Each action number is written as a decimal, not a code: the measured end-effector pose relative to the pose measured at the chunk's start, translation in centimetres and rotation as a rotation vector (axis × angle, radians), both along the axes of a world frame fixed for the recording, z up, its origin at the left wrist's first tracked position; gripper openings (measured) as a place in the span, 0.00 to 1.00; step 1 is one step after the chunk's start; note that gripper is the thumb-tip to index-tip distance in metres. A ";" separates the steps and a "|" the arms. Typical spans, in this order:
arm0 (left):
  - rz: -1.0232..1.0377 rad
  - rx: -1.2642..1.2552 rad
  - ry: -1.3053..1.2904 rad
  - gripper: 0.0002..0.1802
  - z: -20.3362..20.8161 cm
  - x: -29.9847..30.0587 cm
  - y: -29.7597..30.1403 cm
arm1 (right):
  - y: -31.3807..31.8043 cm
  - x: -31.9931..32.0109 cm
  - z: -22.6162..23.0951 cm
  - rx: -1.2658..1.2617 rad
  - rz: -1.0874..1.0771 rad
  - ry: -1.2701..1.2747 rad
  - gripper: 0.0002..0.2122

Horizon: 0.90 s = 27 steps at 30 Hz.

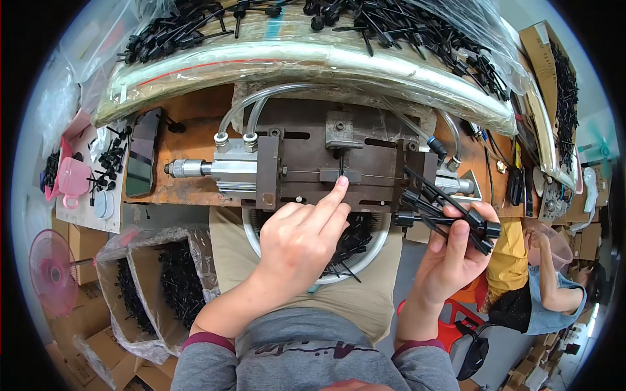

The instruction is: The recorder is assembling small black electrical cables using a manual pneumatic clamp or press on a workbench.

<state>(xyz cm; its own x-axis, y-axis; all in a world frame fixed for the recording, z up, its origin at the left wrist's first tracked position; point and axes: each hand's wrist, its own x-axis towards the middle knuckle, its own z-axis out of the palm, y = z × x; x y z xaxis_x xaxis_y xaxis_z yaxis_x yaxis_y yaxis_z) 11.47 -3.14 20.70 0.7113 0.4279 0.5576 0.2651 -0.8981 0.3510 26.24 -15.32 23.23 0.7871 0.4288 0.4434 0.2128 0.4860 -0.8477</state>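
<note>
While the left hand (300,238) pushed one black pin (341,164) at 12 o'clock with a fingertip, grip holding nothing, the right hand (450,251) squeezed a bunch of black parts (443,208).

The left hand (303,238) hides most of the round basin (365,251).

My left hand (302,236) is touching a thin black plastic pin (342,167) on a dull, dark metal press (339,163). At nine o'clock its cylinder (225,171) is shining like smooth silver. My right hand (450,257) is gripping matt black plastic parts (443,212). The bench (195,150) is looking like rough, rusty brown wood. Clear glossy plastic bags (313,62) are lying at twelve o'clock.
</note>
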 end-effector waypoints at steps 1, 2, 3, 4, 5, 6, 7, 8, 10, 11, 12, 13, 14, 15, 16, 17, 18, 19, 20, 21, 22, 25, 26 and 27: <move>-0.010 0.001 -0.011 0.14 0.0 0.0 0.1 | -0.1 -0.1 -0.1 -0.017 -0.011 -0.022 0.16; -0.018 0.004 -0.013 0.13 -0.1 0.0 0.2 | -0.1 -0.2 -0.1 -0.033 -0.022 -0.044 0.16; -0.028 0.006 -0.017 0.12 -0.2 0.0 0.3 | -0.2 -0.3 -0.1 -0.048 -0.039 -0.060 0.16; -0.039 0.009 -0.020 0.12 -0.3 0.0 0.3 | -0.3 -0.4 -0.2 -0.056 -0.053 -0.099 0.16; -0.037 0.006 -0.013 0.12 -0.3 -0.1 0.3 | -0.4 -0.4 -0.3 -0.065 -0.066 -0.137 0.16; -0.035 0.003 -0.008 0.12 -0.2 -0.1 0.3 | -0.5 -0.4 -0.4 -0.073 -0.079 -0.179 0.16; -0.033 0.000 -0.003 0.12 -0.1 -0.1 0.2 | -0.6 -0.7 -0.2 -0.076 -0.077 -0.162 0.17; -0.023 -0.008 0.006 0.12 0.1 -0.2 0.2 | -0.8 -0.8 -0.4 -0.113 -0.103 -0.252 0.18; -0.010 -0.030 0.017 0.14 0.2 -0.1 0.1 | -1.2 -0.6 -1.1 -0.192 -0.161 -0.439 0.19; -0.021 -0.025 0.013 0.13 0.2 -0.1 0.2 | -1.5 -0.1 -1.1 -0.269 -0.172 -0.665 0.19; -0.034 -0.020 0.007 0.13 0.2 -0.2 0.4 | -1.7 0.1 -1.1 -0.268 -0.140 -0.762 0.18; -0.047 -0.015 0.000 0.12 0.2 -0.2 0.5 | -1.9 0.3 -0.7 -0.281 -0.113 -0.889 0.19; -0.066 -0.066 -0.049 0.12 0.1 -0.4 0.6 | -2.1 0.4 -0.4 -0.295 -0.083 -1.015 0.20; -0.079 -0.114 -0.093 0.13 0.1 -0.8 0.7 | -1.9 0.3 -0.5 -0.287 -0.057 -1.054 0.22; -0.091 -0.162 -0.136 0.13 0.2 -1.1 0.5 | -1.6 0.3 -0.3 -0.287 -0.054 -1.157 0.21; -0.109 -0.350 -0.258 0.16 0.9 -1.5 0.0 | -1.3 0.5 -0.4 -0.247 -0.055 -1.230 0.20; -0.134 -0.446 -0.292 0.17 2.1 -2.0 -0.6 | -1.0 0.6 -0.4 -0.214 -0.061 -1.303 0.18; -0.155 -0.540 -0.322 0.18 3.3 -2.5 -1.2 | -0.5 0.9 -0.4 -0.175 -0.036 -1.370 0.14; -0.176 -0.634 -0.353 0.20 3.8 -2.8 -1.4 | -0.5 0.8 -0.4 -0.195 0.007 -1.382 0.13; -0.290 -0.561 -0.355 0.25 3.8 -2.7 -0.8 | -0.4 0.6 -0.5 -0.179 0.031 -1.400 0.13; -0.322 -0.570 -0.359 0.25 3.8 -2.6 -0.6 | -0.2 0.4 -0.7 -0.164 0.056 -1.417 0.13; -0.386 -0.622 -0.386 0.23 3.2 -2.4 -0.6 | 0.2 0.1 -0.8 -0.096 0.071 -1.417 0.12; -0.391 -0.650 -0.375 0.23 3.1 -2.5 -0.5 | 0.2 0.0 -0.7 -0.084 0.084 -1.415 0.11; -0.400 -0.681 -0.364 0.22 2.9 -2.8 -0.3 | 0.3 -0.2 -1.0 -0.054 0.089 -1.423 0.12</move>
